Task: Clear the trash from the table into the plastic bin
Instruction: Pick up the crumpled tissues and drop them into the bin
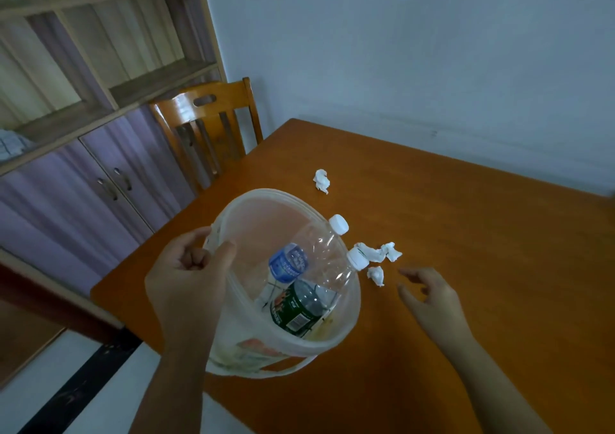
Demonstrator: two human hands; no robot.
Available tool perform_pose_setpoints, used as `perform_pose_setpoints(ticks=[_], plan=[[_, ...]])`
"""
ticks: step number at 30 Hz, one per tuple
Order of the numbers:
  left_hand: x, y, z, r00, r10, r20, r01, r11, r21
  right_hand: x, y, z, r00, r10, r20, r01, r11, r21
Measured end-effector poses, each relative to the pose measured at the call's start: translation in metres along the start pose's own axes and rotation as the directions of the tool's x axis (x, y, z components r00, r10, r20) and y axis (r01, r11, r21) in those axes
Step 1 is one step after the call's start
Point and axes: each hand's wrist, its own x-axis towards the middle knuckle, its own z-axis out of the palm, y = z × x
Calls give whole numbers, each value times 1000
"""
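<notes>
My left hand (186, 277) grips the near-left rim of a translucent white plastic bin (266, 207), held tilted over the table's left corner. Inside lie two clear plastic bottles: one with a blue label (289, 262), one with a green label (293, 310); their white caps (338, 224) poke over the bin's right rim. Crumpled white tissues lie on the orange wooden table (466, 234): one far (321, 180), a cluster (382, 252) beside the bin, one small piece (376, 275). My right hand (429, 294) hovers open just right of that small piece, fingers spread, holding nothing.
A wooden chair (206, 127) stands at the table's far-left side. A cabinet with shelves and purple doors (100, 180) fills the left. A pale wall (399, 51) runs behind the table. White floor with a dark strip (76, 393) shows at lower left.
</notes>
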Motion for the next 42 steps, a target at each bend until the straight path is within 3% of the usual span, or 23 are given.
perform_pose_setpoints(ticks=[12,16,24,31,38,42], plan=[[37,-6,40,995,95,25,-96,993,63,73,66,77,958,191,212,-170,979,-114],[40,-9,47,996,86,27,-88,992,90,76,70,89,923,228,310,-131,944,-304],[40,-10,58,997,46,56,-48,998,41,52,81,84,933,314,177,-272,936,-226],[45,-20,44,991,-8,131,12,999,-31,14,72,80,898,435,71,-427,899,-99],[73,-36,3,986,-27,167,41,996,-79,-16,-3,77,923,344,-171,-340,939,53],[94,-49,-34,983,-25,179,45,993,-112,-43,-66,88,943,273,-189,-253,959,125]])
